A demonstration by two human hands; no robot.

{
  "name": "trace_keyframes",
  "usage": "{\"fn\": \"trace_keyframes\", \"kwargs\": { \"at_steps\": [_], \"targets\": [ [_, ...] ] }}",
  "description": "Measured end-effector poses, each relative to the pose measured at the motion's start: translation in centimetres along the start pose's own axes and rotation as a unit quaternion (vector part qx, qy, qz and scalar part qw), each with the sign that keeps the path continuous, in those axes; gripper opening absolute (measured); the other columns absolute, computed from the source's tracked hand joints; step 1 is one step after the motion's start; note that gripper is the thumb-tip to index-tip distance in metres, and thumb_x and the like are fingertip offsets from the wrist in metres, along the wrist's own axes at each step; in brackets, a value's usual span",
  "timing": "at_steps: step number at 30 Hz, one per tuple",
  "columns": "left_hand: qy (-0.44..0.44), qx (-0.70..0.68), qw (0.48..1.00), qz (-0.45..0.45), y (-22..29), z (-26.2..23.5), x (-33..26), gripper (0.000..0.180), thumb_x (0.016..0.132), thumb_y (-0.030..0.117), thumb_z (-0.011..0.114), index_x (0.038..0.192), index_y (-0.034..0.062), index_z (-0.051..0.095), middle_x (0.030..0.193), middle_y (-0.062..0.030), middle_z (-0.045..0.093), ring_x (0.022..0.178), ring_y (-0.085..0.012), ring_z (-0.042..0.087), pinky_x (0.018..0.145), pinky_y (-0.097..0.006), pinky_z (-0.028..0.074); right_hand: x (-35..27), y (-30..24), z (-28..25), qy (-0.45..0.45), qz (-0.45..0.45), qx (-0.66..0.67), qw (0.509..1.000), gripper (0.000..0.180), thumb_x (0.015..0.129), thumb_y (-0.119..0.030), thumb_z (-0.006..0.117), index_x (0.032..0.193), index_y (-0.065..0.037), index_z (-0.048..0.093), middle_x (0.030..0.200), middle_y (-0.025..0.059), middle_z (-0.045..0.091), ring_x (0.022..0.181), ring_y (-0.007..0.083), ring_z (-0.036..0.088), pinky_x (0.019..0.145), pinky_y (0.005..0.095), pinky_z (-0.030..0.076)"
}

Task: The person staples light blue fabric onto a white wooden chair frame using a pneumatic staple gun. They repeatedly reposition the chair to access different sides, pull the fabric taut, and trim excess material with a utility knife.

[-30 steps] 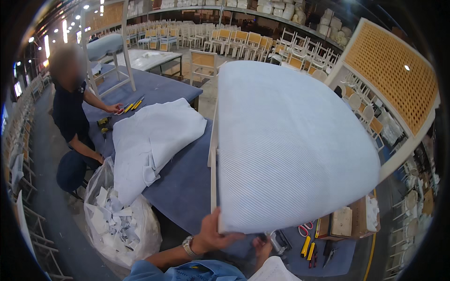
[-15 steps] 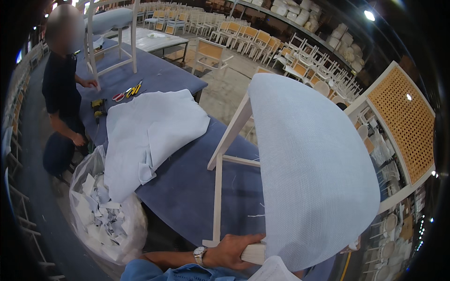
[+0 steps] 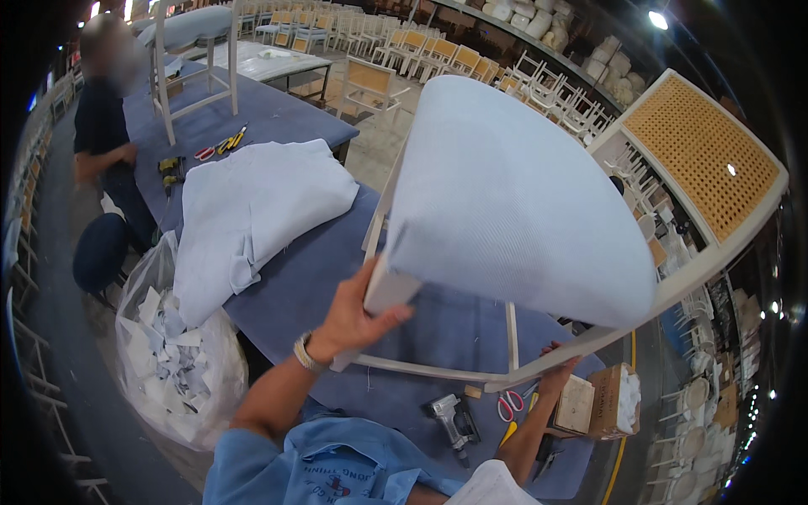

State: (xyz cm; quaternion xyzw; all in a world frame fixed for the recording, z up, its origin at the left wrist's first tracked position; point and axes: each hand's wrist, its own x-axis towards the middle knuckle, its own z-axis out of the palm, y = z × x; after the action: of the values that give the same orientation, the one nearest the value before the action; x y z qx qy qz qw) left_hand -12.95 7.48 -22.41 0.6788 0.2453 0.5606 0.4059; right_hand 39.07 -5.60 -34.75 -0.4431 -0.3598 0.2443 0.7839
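Chair (image 3: 522,202), pale upholstered seat, cane back: tilted above blue surface (image 3: 286,286), centre-right. Left hand (image 3: 358,316): fingers wrapped on seat's near corner, bearing weight. Right hand (image 3: 557,376): fingers curled on frame rail, steadying tilt. Staple gun (image 3: 450,421), scissors (image 3: 507,406) near; folded fabric (image 3: 252,210) left.

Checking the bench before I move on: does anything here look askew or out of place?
The chair is tipped on its side above the table, left hand at its seat corner, right hand on a leg. Otherwise nothing stands out.

A furniture workshop: rows of unfinished chairs (image 3: 438,59), a padded workbench (image 3: 295,278), a staple gun (image 3: 450,425).
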Motion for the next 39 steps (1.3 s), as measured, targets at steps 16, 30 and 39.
{"fn": "trace_keyframes", "kwargs": {
  "at_steps": [16,30,39],
  "targets": [
    [0.047,0.027,0.991,-0.122,6.2,-5.5,19.4,0.057,0.096,0.06,0.061,0.095,0.0035,0.057,0.073,-0.0061,0.063,0.056,-0.0124,0.063,0.049,-0.029,0.055,10.1,-17.9,22.6,0.02,-0.244,-0.445,0.861,0.054,0.087,-0.03,0.076,0.127,-0.001,0.054,0.106,0.0189,0.071,0.097,0.0335,0.07,0.086,0.0418,0.052],
    [0.052,0.05,0.987,-0.145,4.0,-5.4,26.4,0.065,0.095,0.063,0.062,0.106,-0.001,0.058,0.076,-0.0088,0.066,0.056,-0.0136,0.065,0.05,-0.029,0.057,16.1,-15.9,24.4,0.051,-0.15,-0.474,0.866,0.049,0.089,-0.034,0.071,0.125,-0.006,0.051,0.104,0.0274,0.072,0.099,0.0476,0.068,0.084,0.0524,0.052],
    [0.052,0.038,0.988,-0.14,5.7,-5.2,23.6,0.062,0.095,0.063,0.061,0.101,0.0015,0.06,0.072,-0.0051,0.064,0.054,-0.011,0.062,0.051,-0.027,0.054,14.1,-16.0,24.4,0.051,-0.216,-0.472,0.853,0.058,0.093,-0.034,0.072,0.137,-0.002,0.052,0.125,0.0239,0.065,0.119,0.0355,0.063,0.1,0.0422,0.046]
  ]
}}
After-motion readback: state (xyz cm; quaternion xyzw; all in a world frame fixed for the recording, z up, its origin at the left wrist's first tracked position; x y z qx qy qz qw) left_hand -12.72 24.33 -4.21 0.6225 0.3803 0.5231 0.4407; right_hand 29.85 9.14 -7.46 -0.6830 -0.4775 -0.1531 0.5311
